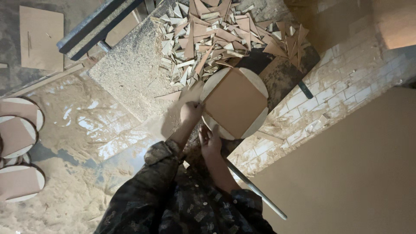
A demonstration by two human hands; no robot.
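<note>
Your left hand [190, 112] grips the round wooden disc [235, 103] at its left edge, your right hand [210, 141] clasps its near rim; disc lies flat just ahead, offcut pile [216, 34] beyond.

We see a heap of triangular wood offcuts [216, 37] on the sawdust-covered bench [130, 73], finished round discs [17, 147] stacked at left, a flat rectangular board [41, 38] on the floor, and a metal rod [255, 190] beside pale brickwork [346, 82].

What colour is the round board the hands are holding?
The round wooden board is brown in the middle with pale cream edges, seen in the head view.
</note>
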